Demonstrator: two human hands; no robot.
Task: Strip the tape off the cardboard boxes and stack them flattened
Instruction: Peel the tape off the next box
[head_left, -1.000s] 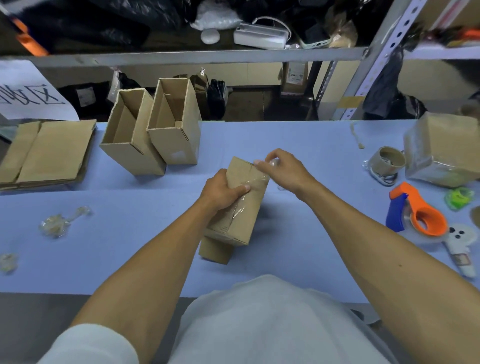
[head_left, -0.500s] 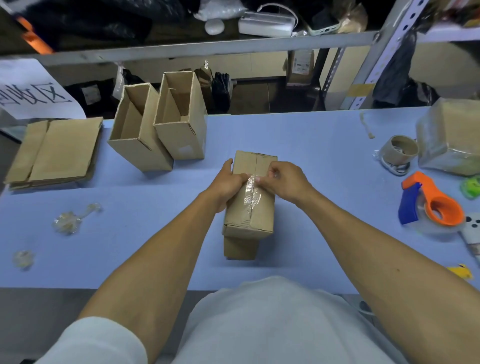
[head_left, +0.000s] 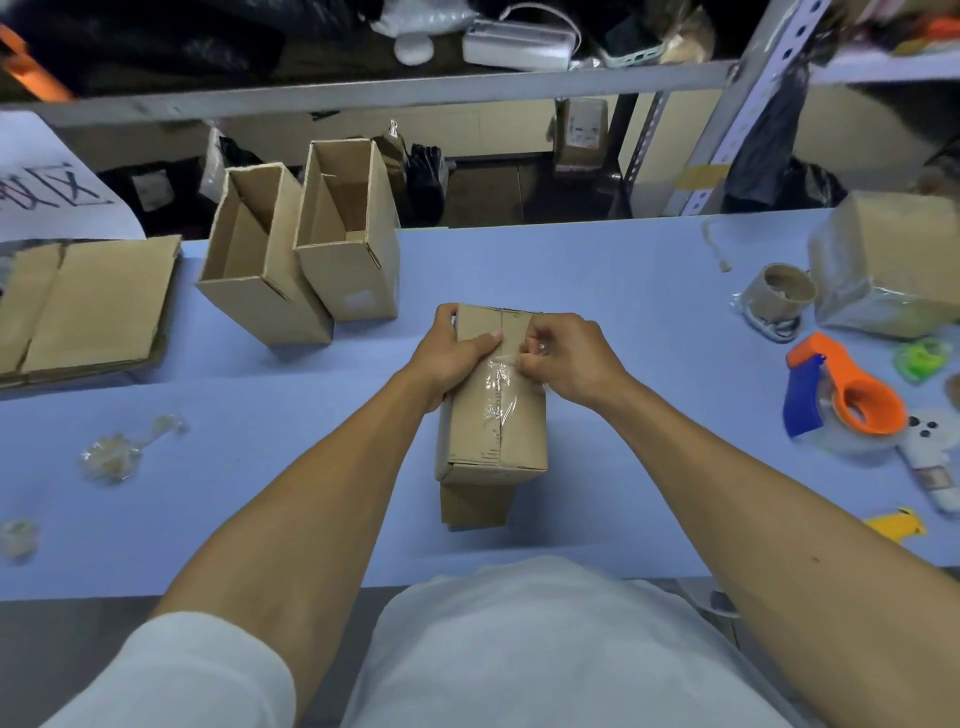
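Box in my hands: a closed cardboard box (head_left: 493, 410) stands on the blue table (head_left: 623, 322) straight in front of me, near the middle, its taped top seam facing up at me.
Left hand: my left hand (head_left: 449, 353) wraps the far left edge of the box, fingers curled over the far rim and thumb laid flat across the top, touching the seam.
Right hand: my right hand (head_left: 563, 356) is curled tight, fingertips pinching the lifted end of the clear tape (head_left: 498, 379) just right of the seam.
Tape: crinkled and partly raised from the top; its near part lies along the seam.
Open boxes: two open boxes (head_left: 306, 249) stand side by side, touching, far left of my hands.
Flattened pile: flattened cardboard (head_left: 88, 306) lies at the far left edge of the table.
Tape scraps: balled-up tape scraps (head_left: 111, 457) lie near left, well apart from the box.
Right side: an orange and blue tape dispenser (head_left: 841, 395) lies right, with an empty tape core (head_left: 779, 291) beyond it.
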